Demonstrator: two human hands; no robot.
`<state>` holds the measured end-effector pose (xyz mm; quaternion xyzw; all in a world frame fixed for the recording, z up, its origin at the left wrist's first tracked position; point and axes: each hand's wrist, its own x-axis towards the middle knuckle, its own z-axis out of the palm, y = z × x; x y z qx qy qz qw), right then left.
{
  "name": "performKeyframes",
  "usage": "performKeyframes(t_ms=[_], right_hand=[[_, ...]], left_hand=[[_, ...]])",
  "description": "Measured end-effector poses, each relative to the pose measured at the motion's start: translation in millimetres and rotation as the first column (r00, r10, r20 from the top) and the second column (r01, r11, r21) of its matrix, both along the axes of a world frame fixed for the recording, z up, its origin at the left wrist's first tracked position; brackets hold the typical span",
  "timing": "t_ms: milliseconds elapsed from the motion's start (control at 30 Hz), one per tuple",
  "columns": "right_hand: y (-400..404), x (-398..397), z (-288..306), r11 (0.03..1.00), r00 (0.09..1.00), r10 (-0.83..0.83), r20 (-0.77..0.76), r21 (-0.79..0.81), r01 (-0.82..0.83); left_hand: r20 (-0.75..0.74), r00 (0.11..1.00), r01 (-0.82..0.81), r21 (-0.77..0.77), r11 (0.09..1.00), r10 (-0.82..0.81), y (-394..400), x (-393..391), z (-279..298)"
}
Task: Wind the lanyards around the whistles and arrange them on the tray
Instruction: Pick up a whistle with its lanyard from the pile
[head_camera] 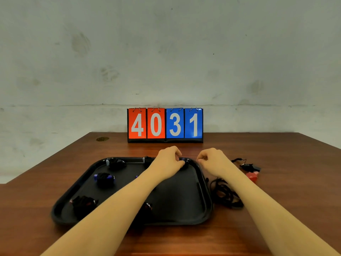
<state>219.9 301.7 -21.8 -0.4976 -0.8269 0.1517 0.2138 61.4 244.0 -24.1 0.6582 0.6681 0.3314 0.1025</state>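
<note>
Reaching over the far right corner of the black tray (207, 200), the left hand (168, 159) is curled onto a blue whistle (184, 160) wound in black cord. The right hand (212, 159) is held just beyond the tray's rim, fingers curled; whether anything is pinched cannot be told. Wound whistles are set on the tray: a white one (116, 163), a blue one (104, 178), a red one (83, 203). Loose lanyards (227, 194) and more whistles (251, 172) are left on the bench (276, 182), right of the tray. A scoreboard (165, 124) reads 4031.
</note>
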Motion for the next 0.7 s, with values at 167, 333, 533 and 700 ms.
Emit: performKeyframes(t_ms=[167,333,533,700], right_hand=[[-10.8,39.8,-13.0,0.999,1.0,0.004,0.009,0.047,-0.004],[-8.4,65.2,-20.6,0.998,0.992,-0.022,0.121,0.069,0.014],[2.7,73.5,-28.9,0.997,0.95,-0.063,0.307,0.068,0.044],[7.1,72.5,-28.2,0.988,0.939,-0.058,0.339,0.152,0.006]], left_hand=[[0.008,0.997,0.076,0.023,0.997,-0.076,-13.1,32.5,-4.3],[-0.03,0.988,0.15,0.008,0.989,-0.15,-8.5,62.2,-8.5],[-0.092,0.982,0.157,-0.058,0.986,-0.162,6.2,86.3,-18.9],[-0.266,0.959,0.078,-0.091,0.993,-0.1,26.9,97.5,-28.6]])
